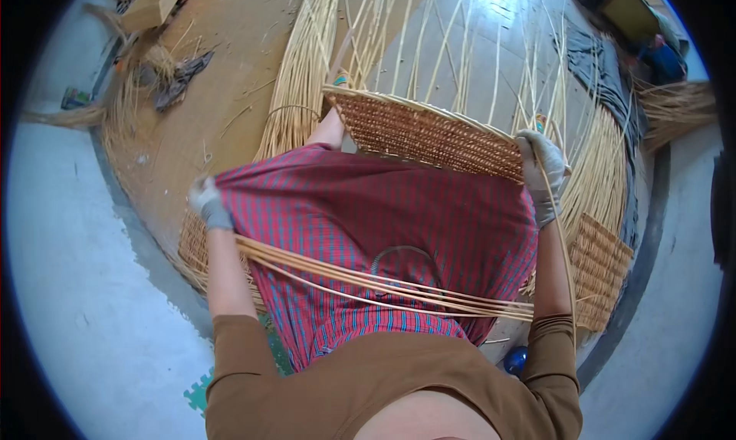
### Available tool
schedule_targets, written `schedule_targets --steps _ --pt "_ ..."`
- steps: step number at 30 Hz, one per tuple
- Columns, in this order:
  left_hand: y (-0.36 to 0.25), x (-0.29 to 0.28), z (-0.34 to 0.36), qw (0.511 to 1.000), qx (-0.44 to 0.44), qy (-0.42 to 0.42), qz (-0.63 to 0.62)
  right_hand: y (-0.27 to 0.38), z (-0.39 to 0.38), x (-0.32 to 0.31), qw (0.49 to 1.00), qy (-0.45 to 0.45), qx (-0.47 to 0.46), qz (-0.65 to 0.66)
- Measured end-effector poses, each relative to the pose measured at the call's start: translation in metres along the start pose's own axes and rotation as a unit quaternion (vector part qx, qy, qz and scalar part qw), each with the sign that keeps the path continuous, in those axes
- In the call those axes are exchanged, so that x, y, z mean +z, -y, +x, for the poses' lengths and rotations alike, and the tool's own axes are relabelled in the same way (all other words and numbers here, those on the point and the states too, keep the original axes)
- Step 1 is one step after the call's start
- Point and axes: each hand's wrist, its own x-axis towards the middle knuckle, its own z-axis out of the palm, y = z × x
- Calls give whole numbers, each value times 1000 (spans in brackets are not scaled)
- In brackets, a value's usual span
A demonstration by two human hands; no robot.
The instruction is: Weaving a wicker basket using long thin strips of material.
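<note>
My gloved left hand (209, 202) is closed on the edge of the red and blue striped cloth (322, 210) over my legs, pulling it out to the left. My gloved right hand (540, 172) grips the right end of a woven cane panel (429, 137), along with a long thin rod running down beside my right forearm. The panel stands at a tilt beyond the cloth, long pale canes fanning out from it. Several loose rods (376, 285) lie across my lap between my forearms. A thin dark looped cord (406, 251) rests on the cloth.
Bundles of canes (299, 57) lie on the floor ahead and to the right (594, 156). Another woven panel (602, 271) is beside my right arm. A grey cloth (590, 64), a wooden box (157, 3) and a blue ball-like object (516, 360) are around me, between pale walls (84, 271).
</note>
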Motion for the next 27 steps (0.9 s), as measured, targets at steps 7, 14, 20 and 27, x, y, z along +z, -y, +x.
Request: schedule_targets --steps 7,14,20,27 --pt "-156 -26 -78 929 222 54 291 29 10 -21 1000 -8 20 -13" --pt "-316 81 -258 567 -540 474 -403 80 -91 -32 997 -38 22 -67" --pt "-260 92 -313 575 -568 333 -486 125 -167 -24 995 4 63 -77" --pt "-210 143 -335 499 -595 329 -538 93 -150 -6 992 34 113 -32"
